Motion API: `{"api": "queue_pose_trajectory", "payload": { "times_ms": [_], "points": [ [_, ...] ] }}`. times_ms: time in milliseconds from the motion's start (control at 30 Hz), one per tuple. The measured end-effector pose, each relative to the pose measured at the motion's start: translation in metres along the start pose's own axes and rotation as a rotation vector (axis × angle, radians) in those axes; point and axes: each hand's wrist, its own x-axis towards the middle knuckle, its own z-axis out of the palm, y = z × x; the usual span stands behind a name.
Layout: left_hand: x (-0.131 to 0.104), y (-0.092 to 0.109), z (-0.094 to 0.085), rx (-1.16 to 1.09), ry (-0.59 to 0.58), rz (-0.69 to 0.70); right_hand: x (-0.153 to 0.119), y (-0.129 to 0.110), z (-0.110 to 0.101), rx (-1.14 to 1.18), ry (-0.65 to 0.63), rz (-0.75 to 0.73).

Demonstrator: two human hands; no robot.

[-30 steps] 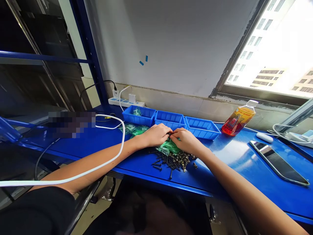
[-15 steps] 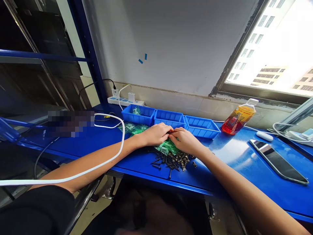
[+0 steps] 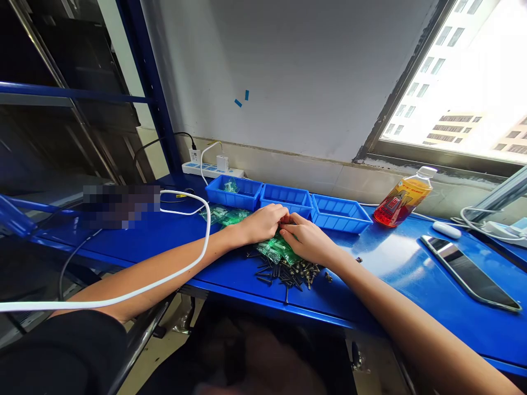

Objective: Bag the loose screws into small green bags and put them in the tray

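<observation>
Over the pile of screws my left hand and my right hand meet, fingers curled in and almost touching. Both are closed on the upper part of a clear plastic bag with green printing; the fingertips are partly hidden. The bag's lower part lies over the loose screws, some long and black, others short and brassy. Left of my left hand, more green-printed plastic bags lie flat on the blue table.
Three blue bins stand in a row behind my hands, the left one with a small bag inside. A drink bottle and a phone are to the right. A white cable passes across my left forearm.
My hands have shifted slightly at the bag's top, the left fingers curling tighter. The bag's lower part has moved a little left over the screws.
</observation>
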Motion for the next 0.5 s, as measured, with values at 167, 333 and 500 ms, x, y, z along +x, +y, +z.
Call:
{"api": "queue_pose_trajectory", "payload": {
  "times_ms": [167, 333, 500],
  "points": [
    [-0.0004, -0.0011, -0.0002, -0.027, 0.061, -0.018, -0.0004, 0.0011, 0.0013, 0.049, 0.027, -0.024],
    [0.0004, -0.0017, -0.0032, -0.016, 0.182, -0.064, 0.0003, 0.0005, 0.0065, 0.115, 0.128, 0.058],
    [-0.0012, 0.0026, -0.0011, -0.122, 0.294, 0.022, 0.0021, -0.0034, 0.0061, 0.091, 0.163, 0.254]
  ]
}}
